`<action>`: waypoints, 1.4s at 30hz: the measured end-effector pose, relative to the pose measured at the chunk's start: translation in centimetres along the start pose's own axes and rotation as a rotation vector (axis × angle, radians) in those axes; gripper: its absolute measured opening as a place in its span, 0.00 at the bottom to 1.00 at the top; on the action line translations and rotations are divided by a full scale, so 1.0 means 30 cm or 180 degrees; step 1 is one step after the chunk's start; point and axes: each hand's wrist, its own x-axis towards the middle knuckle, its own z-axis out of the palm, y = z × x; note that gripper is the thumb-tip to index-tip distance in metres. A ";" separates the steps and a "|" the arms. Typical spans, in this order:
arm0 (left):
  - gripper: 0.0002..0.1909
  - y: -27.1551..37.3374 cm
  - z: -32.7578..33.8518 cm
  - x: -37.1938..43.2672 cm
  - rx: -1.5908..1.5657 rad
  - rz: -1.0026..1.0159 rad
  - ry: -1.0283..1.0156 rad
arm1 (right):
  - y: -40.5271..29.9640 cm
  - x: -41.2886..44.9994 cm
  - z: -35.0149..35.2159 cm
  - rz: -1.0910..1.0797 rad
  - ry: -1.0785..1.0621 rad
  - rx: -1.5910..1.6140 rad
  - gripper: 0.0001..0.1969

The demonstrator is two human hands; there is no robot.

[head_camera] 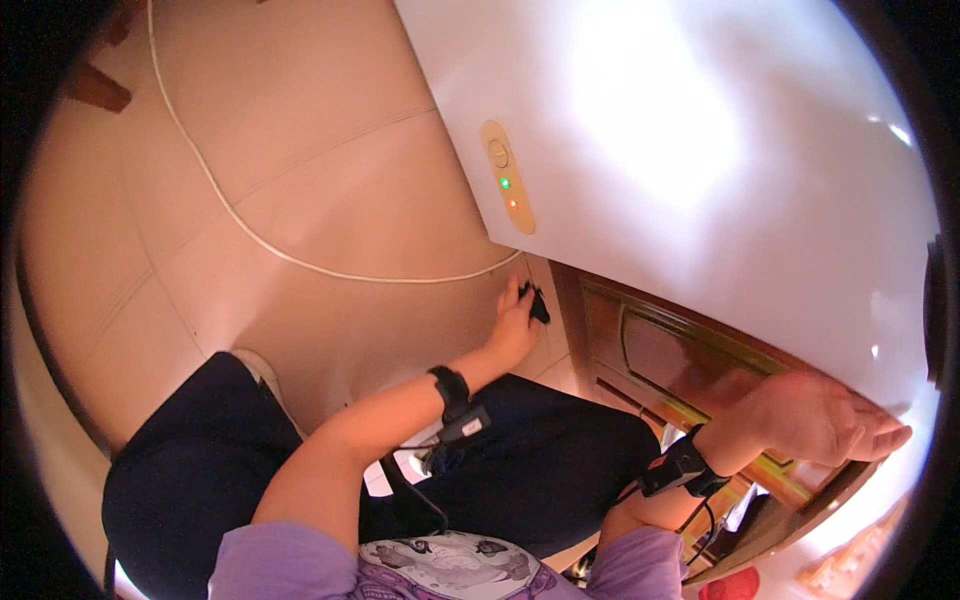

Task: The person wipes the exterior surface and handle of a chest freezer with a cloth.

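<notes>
My left hand (517, 319) reaches low over the tiled floor and holds a small black object (536, 303), whose kind I cannot tell. Just above it, a white cable (352, 277) runs along the floor to the corner of a large white appliance (615, 202). A cream panel (508, 178) on that appliance has a round dial, a green light and a red light. At the right, my right hand (832, 424) is slightly blurred, its fingers spread, by the appliance's lower edge; whether it touches the edge I cannot tell. Nothing shows in it. Black bands circle both wrists.
A dark wooden cabinet (667, 349) with carved panels stands below the appliance's edge in the picture. Brown wooden legs (97, 88) show at the upper left. A red object (731, 583) lies at the bottom right. My bent knees in dark trousers frame the floor before me.
</notes>
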 end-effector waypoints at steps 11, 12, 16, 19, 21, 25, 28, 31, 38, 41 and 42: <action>0.18 0.442 -0.267 0.127 0.0914 0.1628 -0.2586 | -0.011 0.002 -0.171 0.0852 -0.1467 0.2831 0.19; 0.18 0.469 -0.318 0.124 0.0641 0.1781 -0.2537 | -0.037 0.011 -0.168 0.1044 -0.2134 0.2565 0.17; 0.14 0.658 -0.524 0.087 0.0309 0.1738 -0.2114 | -0.075 0.013 -0.171 0.1189 -0.4193 0.2758 0.23; 0.10 0.720 -0.633 0.056 -0.0724 0.1600 -0.0943 | -0.144 -0.038 -0.171 0.1323 -0.4357 0.3018 0.33; 0.08 0.746 -0.695 0.059 -0.1181 0.1394 -0.0964 | -0.173 -0.058 -0.160 0.1683 -0.4367 0.3192 0.31; 0.05 0.749 -0.733 0.076 -0.2919 0.1106 -0.1264 | -0.121 -0.105 -0.119 0.2856 -0.4424 0.3312 0.18; 0.07 0.733 -0.728 0.100 -0.3309 0.1033 -0.1196 | -0.122 -0.108 -0.118 0.3299 -0.3857 0.3691 0.06; 0.09 0.718 -0.759 0.111 -0.3326 0.0825 -0.1430 | -0.151 -0.081 -0.126 0.3586 -0.3522 0.4146 0.06; 0.23 0.685 -0.776 0.122 -0.2585 0.1447 -0.1516 | -0.157 -0.059 -0.117 0.4015 -0.2867 0.4852 0.08; 0.24 0.657 -0.807 0.105 -0.2807 0.1400 -0.1775 | -0.182 -0.053 -0.121 0.4040 -0.2698 0.4865 0.08; 0.26 0.628 -0.814 0.114 -0.2527 0.1544 -0.1933 | -0.187 -0.049 -0.122 0.4026 -0.2623 0.4822 0.08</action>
